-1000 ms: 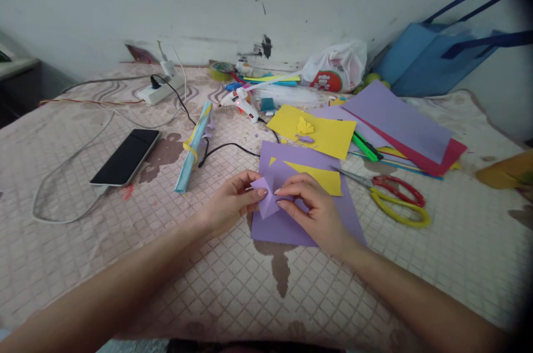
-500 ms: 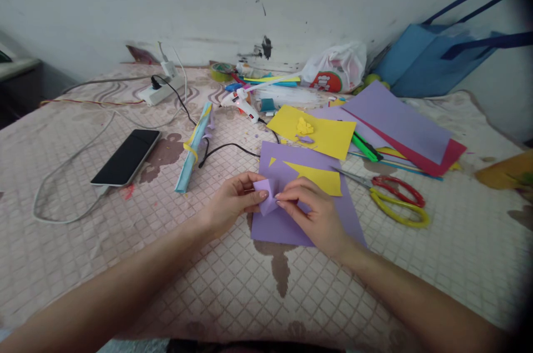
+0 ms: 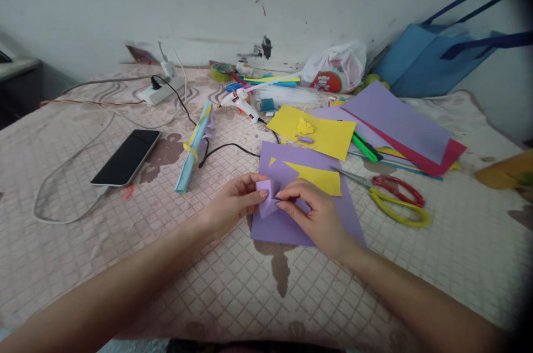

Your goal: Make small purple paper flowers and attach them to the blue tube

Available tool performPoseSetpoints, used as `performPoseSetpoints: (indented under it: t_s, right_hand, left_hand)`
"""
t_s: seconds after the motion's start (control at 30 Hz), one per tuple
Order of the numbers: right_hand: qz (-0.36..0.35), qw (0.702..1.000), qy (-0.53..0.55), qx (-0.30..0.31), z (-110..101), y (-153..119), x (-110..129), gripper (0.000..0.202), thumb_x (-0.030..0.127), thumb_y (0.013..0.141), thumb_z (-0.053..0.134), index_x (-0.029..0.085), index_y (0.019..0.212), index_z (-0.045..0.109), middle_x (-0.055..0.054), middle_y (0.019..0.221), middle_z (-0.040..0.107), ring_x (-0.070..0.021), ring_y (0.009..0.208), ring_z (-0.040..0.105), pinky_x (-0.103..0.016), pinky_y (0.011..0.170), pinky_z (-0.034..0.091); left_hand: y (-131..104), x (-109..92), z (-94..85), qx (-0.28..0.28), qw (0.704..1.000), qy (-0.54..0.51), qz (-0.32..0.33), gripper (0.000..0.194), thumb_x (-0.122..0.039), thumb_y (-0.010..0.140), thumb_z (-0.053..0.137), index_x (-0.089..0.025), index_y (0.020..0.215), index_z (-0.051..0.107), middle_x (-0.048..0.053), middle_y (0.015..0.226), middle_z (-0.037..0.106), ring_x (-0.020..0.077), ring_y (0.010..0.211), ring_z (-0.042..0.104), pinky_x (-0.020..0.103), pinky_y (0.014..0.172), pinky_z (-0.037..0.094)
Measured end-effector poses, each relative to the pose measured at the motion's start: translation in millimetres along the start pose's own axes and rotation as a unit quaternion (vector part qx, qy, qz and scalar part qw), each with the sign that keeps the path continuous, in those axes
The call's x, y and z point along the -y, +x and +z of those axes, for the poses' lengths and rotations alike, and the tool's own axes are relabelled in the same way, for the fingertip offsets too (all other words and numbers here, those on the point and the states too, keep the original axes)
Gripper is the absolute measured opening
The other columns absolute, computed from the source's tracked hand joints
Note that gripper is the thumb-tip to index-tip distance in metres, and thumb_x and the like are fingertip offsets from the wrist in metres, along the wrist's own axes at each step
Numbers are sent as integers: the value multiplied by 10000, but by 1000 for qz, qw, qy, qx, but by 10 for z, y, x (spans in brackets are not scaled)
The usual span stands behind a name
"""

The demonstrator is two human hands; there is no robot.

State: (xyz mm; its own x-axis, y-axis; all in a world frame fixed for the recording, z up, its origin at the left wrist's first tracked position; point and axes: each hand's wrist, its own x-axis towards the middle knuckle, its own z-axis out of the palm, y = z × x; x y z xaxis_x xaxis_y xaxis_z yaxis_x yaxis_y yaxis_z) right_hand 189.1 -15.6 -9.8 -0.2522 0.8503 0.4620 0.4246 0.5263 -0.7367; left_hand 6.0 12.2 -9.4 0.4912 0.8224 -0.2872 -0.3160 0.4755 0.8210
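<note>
A small folded piece of purple paper (image 3: 265, 204) is pinched between the thumb and fingers of my left hand (image 3: 239, 197). My right hand (image 3: 314, 211) is closed at its fingertips on the right edge of that same folded paper. Both hands are just above a purple sheet (image 3: 283, 231) lying on the table. On this sheet rests a cut yellow paper piece (image 3: 322, 180), partly behind my right hand. The scissors (image 3: 395, 197), with one red and one yellow handle, lie to the right, their tips over the sheet's edge.
A glue gun (image 3: 244, 103) stands behind, its black cord trailing. Leftward are a blue paper strip (image 3: 194, 150), a phone (image 3: 127, 157) on its cable and a power strip (image 3: 162, 91). A yellow sheet (image 3: 333, 136), green cutter (image 3: 366, 146) and stacked sheets (image 3: 403, 120) lie at the back right.
The folded purple paper has turned slightly and shifted a little to the right in my fingers. Everything else on the table stays where it was.
</note>
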Motion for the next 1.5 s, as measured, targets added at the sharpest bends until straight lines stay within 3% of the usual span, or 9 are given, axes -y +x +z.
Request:
performPoseSetpoints:
  t_s: [0.4, 0.67, 0.9, 1.23, 1.5]
  right_hand:
    - [-34, 999, -6, -15, -13, -5, -13, 100, 163, 817, 611, 236, 884, 628, -15, 813, 647, -157, 785, 611, -315, 708, 504]
    - [-34, 998, -45, -29, -30, -4, -7, 57, 177, 813, 617, 229, 831, 632, -31, 863, 614, -165, 821, 601, -327, 742, 499]
    - [-15, 999, -29, 9, -46, 12, 12, 85, 170, 836, 580, 219, 769, 601, -11, 774, 590, -153, 750, 580, -305, 690, 485]
    - [-25, 999, -29, -4, -48, -6, -26, 89, 151, 832, 584, 232, 821, 620, -53, 1127, 584, -185, 1000, 587, -384, 902, 461]
    - [-30, 999, -36, -3, -46, 10, -35, 81, 157, 824, 596, 233, 820, 620, -49, 1047, 603, -192, 1009, 580, -383, 883, 472]
  left_hand:
    - [25, 28, -37, 12, 997, -65, -33, 178, -196, 753, 699, -135, 900, 618, 11, 774, 629, 75, 642, 587, 195, 646, 483]
    - [32, 20, -45, 20, 997, -72, -21, 141, -211, 769, 683, -131, 858, 608, 3, 740, 621, 71, 624, 580, 192, 639, 485]
    - [24, 41, -45, 20, 998, -63, -20, 170, -210, 760, 693, -131, 885, 608, 5, 752, 613, 70, 634, 574, 191, 646, 478]
    - [17, 15, -34, 43, 995, -76, -51, 136, -215, 775, 678, -134, 859, 609, -6, 735, 614, 75, 649, 581, 206, 683, 467]
    - [20, 18, -37, 41, 995, -72, -51, 110, -211, 779, 674, -131, 809, 605, -10, 722, 599, 72, 655, 574, 207, 686, 462]
